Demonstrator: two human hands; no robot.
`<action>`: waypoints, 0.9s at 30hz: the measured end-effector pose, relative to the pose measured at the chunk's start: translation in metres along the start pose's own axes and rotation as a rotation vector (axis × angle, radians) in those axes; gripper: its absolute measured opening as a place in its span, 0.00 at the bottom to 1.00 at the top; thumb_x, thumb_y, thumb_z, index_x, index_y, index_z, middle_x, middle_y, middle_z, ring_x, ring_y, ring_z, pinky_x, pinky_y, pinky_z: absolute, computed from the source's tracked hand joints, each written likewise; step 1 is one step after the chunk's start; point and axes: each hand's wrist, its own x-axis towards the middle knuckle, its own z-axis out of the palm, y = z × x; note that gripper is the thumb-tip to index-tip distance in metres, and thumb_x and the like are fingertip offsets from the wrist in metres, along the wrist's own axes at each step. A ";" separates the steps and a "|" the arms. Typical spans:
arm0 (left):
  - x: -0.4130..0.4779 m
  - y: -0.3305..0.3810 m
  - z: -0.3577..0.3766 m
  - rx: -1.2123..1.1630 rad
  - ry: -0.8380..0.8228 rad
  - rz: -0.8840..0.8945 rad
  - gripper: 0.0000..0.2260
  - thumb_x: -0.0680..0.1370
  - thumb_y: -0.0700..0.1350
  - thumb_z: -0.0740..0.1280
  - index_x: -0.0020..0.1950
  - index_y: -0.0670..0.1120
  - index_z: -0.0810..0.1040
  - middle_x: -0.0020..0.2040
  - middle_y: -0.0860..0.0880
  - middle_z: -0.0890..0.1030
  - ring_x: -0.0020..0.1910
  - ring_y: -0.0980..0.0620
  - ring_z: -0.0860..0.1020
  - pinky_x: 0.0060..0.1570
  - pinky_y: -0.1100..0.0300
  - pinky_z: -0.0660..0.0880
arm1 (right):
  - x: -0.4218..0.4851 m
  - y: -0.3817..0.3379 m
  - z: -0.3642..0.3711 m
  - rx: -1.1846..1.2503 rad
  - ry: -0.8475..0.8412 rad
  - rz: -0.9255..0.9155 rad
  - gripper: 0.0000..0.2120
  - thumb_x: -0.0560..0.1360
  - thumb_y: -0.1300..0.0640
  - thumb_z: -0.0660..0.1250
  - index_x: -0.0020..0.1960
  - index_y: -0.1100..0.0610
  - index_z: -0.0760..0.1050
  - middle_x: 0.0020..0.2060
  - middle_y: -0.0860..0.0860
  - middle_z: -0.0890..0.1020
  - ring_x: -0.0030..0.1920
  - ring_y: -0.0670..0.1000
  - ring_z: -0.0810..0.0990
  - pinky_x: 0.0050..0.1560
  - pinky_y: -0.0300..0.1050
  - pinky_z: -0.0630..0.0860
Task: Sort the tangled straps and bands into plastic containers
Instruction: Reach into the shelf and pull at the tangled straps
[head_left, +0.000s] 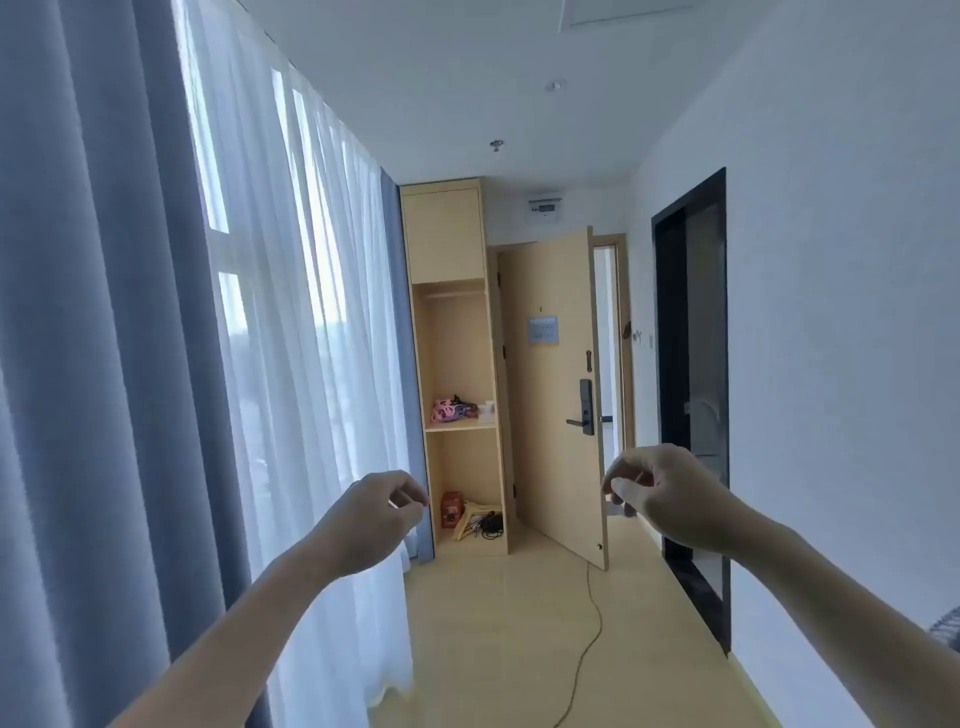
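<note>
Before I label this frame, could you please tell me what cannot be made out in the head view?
Pile of straps and bands on the wardrobe shelf: too far and small in the head view to count or separate.
White container beside it: contents too small to see.
Notice on the door: print too small to read.
Cable on the floor: near end cut off by the bottom edge.

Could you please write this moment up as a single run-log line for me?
phase: pre-sort | left hand: raised, fingers loosely curled, empty | right hand: same | straps pile: untouched on far wardrobe shelf
</note>
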 end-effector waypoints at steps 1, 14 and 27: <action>0.010 -0.003 0.008 0.004 -0.002 0.008 0.07 0.79 0.44 0.64 0.47 0.54 0.80 0.45 0.55 0.82 0.43 0.55 0.80 0.37 0.64 0.74 | 0.009 0.010 0.003 -0.013 -0.005 0.000 0.11 0.80 0.61 0.66 0.45 0.48 0.81 0.36 0.46 0.84 0.39 0.45 0.84 0.42 0.42 0.83; 0.237 -0.020 0.049 0.100 0.022 0.009 0.06 0.80 0.43 0.65 0.46 0.50 0.81 0.44 0.50 0.82 0.44 0.50 0.82 0.38 0.61 0.75 | 0.214 0.110 -0.006 -0.426 -0.154 -0.115 0.10 0.80 0.57 0.61 0.43 0.51 0.79 0.33 0.44 0.79 0.32 0.44 0.78 0.35 0.41 0.78; 0.396 -0.135 0.093 0.062 -0.012 -0.033 0.04 0.80 0.43 0.66 0.48 0.51 0.79 0.44 0.51 0.82 0.45 0.50 0.82 0.38 0.61 0.72 | 0.372 0.175 0.116 -0.374 -0.288 -0.077 0.10 0.80 0.55 0.62 0.46 0.55 0.80 0.37 0.47 0.81 0.36 0.48 0.80 0.40 0.48 0.80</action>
